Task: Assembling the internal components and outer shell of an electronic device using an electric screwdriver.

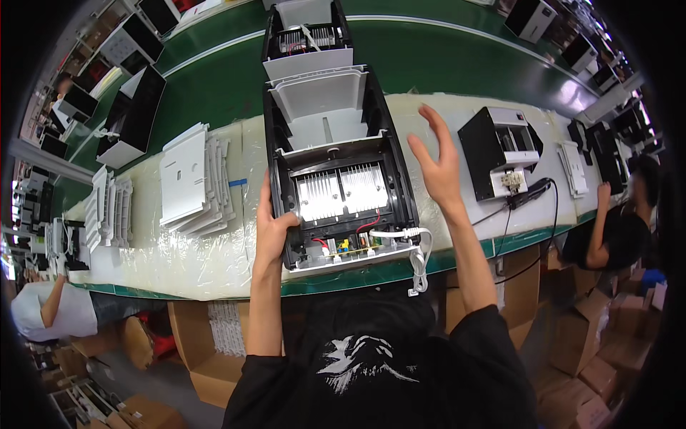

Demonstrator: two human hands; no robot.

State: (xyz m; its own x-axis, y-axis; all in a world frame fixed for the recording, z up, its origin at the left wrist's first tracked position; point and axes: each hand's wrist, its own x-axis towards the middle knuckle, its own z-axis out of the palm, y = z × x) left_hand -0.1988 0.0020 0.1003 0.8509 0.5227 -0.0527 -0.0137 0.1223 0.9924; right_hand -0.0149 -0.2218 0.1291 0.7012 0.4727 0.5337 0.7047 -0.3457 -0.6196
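Gripping the open black appliance housing (343,193) with only the left hand (271,229), right hand (436,164) spread free, risks it tipping off the tabletop (186,250) edge.

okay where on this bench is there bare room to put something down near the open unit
Bare plastic-covered bench lies between the stack of white panels and the left hand, along the near edge. Another patch sits right of the right hand, before the black-and-white unit. Crowded: the open unit itself and the far-left panel racks.

Brown cardboard boxes (207,357) under the bench, more stacked (614,336) at lower right
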